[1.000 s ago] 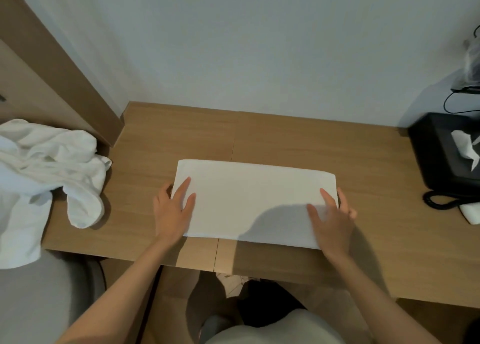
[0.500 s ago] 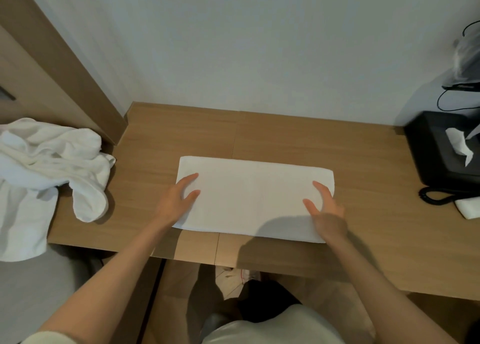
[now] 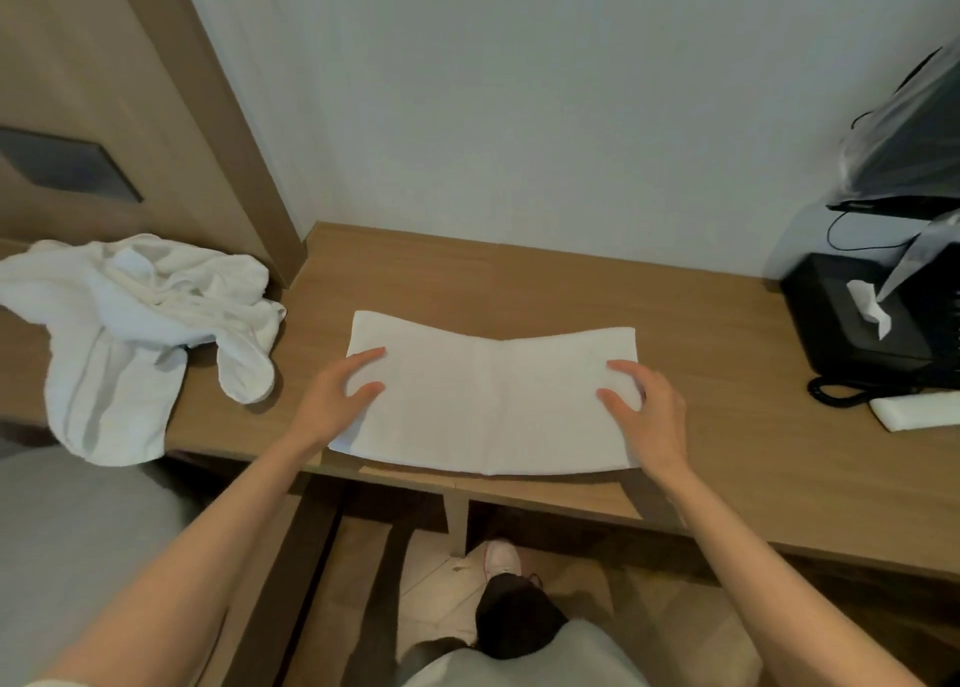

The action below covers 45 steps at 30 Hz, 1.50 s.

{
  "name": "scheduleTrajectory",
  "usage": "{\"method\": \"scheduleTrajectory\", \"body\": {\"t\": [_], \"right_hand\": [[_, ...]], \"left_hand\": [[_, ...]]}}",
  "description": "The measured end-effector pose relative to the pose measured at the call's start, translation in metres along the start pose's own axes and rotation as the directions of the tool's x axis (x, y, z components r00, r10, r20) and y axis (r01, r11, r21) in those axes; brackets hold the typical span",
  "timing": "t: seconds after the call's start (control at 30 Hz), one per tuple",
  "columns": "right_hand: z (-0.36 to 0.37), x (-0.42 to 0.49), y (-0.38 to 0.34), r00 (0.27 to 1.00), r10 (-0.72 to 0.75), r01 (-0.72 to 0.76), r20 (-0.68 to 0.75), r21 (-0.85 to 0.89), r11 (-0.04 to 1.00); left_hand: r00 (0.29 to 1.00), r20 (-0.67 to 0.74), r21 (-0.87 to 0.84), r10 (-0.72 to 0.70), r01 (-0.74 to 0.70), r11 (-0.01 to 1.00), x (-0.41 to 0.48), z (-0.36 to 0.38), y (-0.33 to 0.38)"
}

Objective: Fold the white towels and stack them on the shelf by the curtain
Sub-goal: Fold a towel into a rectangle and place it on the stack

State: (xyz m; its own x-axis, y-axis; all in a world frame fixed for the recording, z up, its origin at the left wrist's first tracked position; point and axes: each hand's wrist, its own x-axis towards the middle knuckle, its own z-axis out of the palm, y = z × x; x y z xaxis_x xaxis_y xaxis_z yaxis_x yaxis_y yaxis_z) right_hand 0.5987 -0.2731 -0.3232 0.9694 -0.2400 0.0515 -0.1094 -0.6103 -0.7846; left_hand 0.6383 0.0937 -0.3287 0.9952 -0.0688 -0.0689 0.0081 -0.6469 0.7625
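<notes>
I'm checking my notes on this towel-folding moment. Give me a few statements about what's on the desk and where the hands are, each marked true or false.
1. The folded white towel lies on the wooden desk. True.
2. The left hand grips the heap of unfolded laundry. False: it rests on the folded towel's left end, and the crumpled white towels lie untouched at the desk's left end.
3. The right hand rests on the towel's right end. True.
4. The black tissue box stands left of the towel. False: it stands to the right, with a tissue sticking out.
</notes>
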Motion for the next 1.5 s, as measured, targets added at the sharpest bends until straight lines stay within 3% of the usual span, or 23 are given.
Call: {"method": "scheduleTrajectory", "body": {"t": [0.33,0.53,0.8,1.1,1.5], "right_hand": [[0.011,-0.085,-0.052,0.994,-0.092,0.091,0.062,0.026,0.996],[0.025,-0.13,-0.064,0.958,-0.161,0.152,0.236,0.055,0.987],[0.029,-0.195,-0.045,0.813,-0.213,0.25,0.542,0.006,0.968],[0.02,-0.299,0.002,0.671,-0.274,0.321,0.689,0.063,0.945],[0.066,-0.42,-0.039,0.431,-0.32,0.422,0.844,0.125,0.898]], "left_hand": [[0.993,-0.113,0.001,-0.048,0.048,0.999,-0.122,-0.051,-0.009],[0.961,-0.218,0.036,-0.171,0.183,0.982,-0.206,-0.057,-0.031],[0.885,-0.327,-0.02,-0.33,0.342,0.939,-0.337,-0.023,-0.036],[0.747,-0.367,-0.113,-0.554,0.555,0.824,-0.502,0.042,-0.015],[0.523,-0.421,-0.321,-0.741,0.678,0.661,-0.682,0.04,-0.035]]}}
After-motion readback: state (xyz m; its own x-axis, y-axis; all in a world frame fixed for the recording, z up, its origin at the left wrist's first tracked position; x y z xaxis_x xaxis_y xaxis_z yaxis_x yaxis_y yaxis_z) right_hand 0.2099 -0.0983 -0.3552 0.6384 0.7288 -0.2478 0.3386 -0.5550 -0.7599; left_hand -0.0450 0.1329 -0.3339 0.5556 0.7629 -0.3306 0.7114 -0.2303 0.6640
